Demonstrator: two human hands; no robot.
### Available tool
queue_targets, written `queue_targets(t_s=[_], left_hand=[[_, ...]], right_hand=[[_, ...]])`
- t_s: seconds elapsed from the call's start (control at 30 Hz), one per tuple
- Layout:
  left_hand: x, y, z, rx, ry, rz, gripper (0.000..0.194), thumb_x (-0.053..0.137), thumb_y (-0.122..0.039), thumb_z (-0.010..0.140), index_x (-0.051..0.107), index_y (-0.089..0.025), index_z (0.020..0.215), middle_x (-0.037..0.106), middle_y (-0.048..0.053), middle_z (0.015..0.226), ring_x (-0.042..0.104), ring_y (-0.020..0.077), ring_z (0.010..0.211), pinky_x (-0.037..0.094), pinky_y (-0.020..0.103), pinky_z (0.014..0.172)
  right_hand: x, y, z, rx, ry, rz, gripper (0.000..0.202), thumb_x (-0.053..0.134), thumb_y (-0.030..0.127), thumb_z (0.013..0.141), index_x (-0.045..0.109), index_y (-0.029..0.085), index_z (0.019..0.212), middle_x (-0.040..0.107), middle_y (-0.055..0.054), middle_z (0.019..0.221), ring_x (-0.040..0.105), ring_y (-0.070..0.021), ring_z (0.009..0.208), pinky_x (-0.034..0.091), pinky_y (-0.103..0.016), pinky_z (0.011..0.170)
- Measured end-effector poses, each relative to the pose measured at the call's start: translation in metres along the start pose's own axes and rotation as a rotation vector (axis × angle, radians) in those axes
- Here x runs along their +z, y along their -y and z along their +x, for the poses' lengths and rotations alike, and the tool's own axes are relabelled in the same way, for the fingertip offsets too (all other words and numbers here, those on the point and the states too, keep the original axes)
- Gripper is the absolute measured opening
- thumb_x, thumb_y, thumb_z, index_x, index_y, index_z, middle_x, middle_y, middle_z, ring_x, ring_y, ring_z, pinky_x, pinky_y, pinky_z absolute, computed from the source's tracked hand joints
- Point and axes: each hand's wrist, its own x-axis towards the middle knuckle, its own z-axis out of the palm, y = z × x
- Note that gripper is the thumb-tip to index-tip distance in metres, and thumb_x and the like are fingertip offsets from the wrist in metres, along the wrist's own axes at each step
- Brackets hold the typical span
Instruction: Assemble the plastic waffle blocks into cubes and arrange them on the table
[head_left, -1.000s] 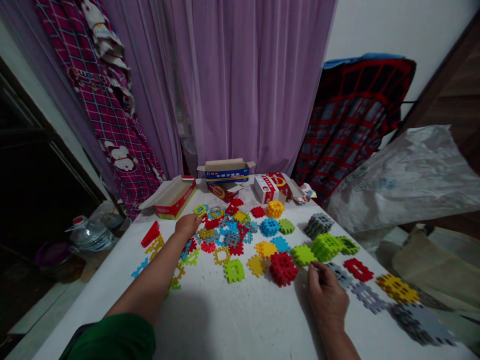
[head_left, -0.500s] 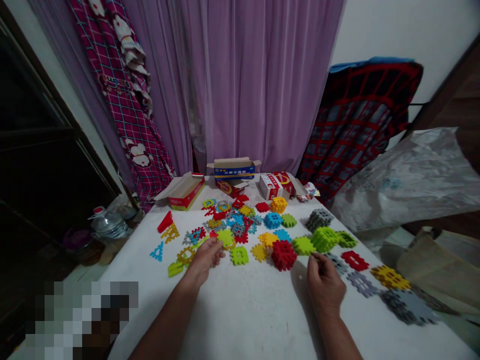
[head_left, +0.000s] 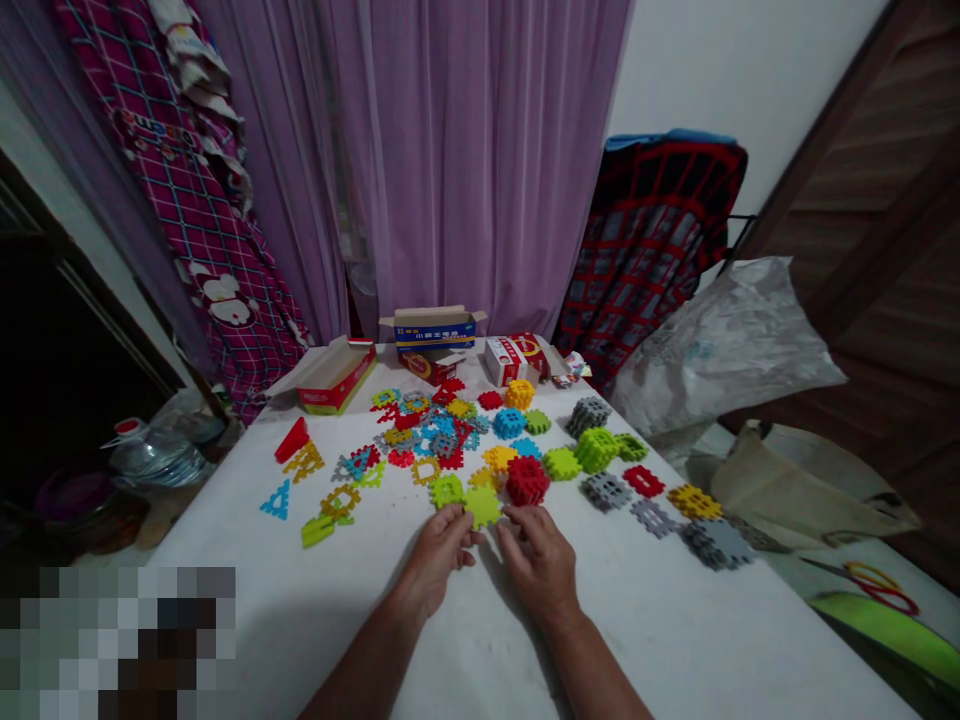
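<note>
My left hand [head_left: 444,555] pinches a solid lime-green toothed piece [head_left: 482,506] at its left edge, above the white table [head_left: 480,620]. Close to that piece's right edge is my right hand [head_left: 536,560], fingers apart and holding nothing that shows. Just behind my left hand lies a lime piece with a cut-out [head_left: 447,489]. A red stack of pieces [head_left: 527,480] stands beyond my right hand, beside another lime piece [head_left: 562,463]. Mixed loose pieces [head_left: 442,436] are heaped further back.
Open boxes [head_left: 339,377] [head_left: 435,334] line the table's back edge. Grey [head_left: 716,543] and yellow [head_left: 694,502] stacks stand at right. A blue triangle [head_left: 277,499] lies at left. Scissors [head_left: 877,585] and a cloth bag [head_left: 814,490] are beyond the right edge.
My left hand has brought the solid lime piece nearer and rightward. My right hand has moved left from beside the lime pieces to near it, its fingers opening. The view has turned right.
</note>
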Motion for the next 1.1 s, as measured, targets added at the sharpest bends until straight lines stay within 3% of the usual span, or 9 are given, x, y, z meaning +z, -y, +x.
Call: queue_targets(t_s=[0.23,0.4,0.63,0.87,1.0,1.1], left_hand=[[-0.003,0.004,-0.001,-0.029,0.089,0.025,0.045,0.079,-0.042,0.059,0.057,-0.018,0.090,0.056,-0.006,0.074,0.050,0.0037,0.052,0.024,0.018,0.042],[-0.004,0.006,0.002,-0.013,0.076,0.058,0.045,0.077,-0.042,0.061,0.057,-0.019,0.094,0.060,-0.004,0.077,0.052,0.0041,0.052,0.024,0.017,0.041],[-0.006,0.006,0.004,0.026,0.065,0.063,0.041,0.076,-0.041,0.061,0.056,-0.018,0.088,0.059,-0.004,0.070,0.050,0.0039,0.048,0.022,0.017,0.039],[-0.006,0.005,0.004,0.040,0.106,0.066,0.042,0.076,-0.043,0.062,0.058,-0.017,0.089,0.063,-0.002,0.077,0.050,0.0041,0.048,0.021,0.018,0.038],[-0.006,0.005,0.001,0.040,0.116,0.088,0.048,0.075,-0.052,0.063,0.059,-0.017,0.090,0.064,0.001,0.080,0.053,0.0052,0.052,0.024,0.018,0.040],[-0.008,0.004,0.000,0.040,0.089,0.104,0.053,0.072,-0.060,0.065,0.060,-0.017,0.093,0.065,0.005,0.093,0.057,0.0067,0.059,0.025,0.017,0.042]], right_hand=[[0.002,-0.002,-0.002,-0.007,0.001,0.019,0.017,0.053,0.026,0.090,0.067,0.019,0.095,0.070,-0.005,0.083,0.064,-0.0124,0.068,0.052,-0.022,0.063],[0.001,0.001,-0.004,0.067,0.017,-0.040,0.017,0.056,0.031,0.087,0.063,0.018,0.094,0.068,-0.002,0.078,0.059,-0.0103,0.057,0.049,-0.021,0.056],[0.001,0.006,-0.007,0.085,0.084,-0.090,0.029,0.062,0.041,0.080,0.064,0.017,0.097,0.070,-0.003,0.083,0.059,-0.0110,0.059,0.049,-0.022,0.058],[0.002,0.009,-0.006,0.105,0.102,-0.136,0.030,0.061,0.044,0.080,0.065,0.017,0.093,0.070,-0.003,0.079,0.060,-0.0118,0.058,0.048,-0.023,0.058],[-0.002,0.008,-0.009,0.125,0.057,-0.108,0.029,0.062,0.042,0.079,0.065,0.017,0.093,0.067,-0.001,0.072,0.058,-0.0108,0.055,0.046,-0.021,0.054],[-0.016,0.000,-0.009,0.244,-0.062,-0.104,0.036,0.061,0.048,0.079,0.065,0.016,0.096,0.063,0.002,0.064,0.054,-0.0098,0.048,0.044,-0.021,0.050]])
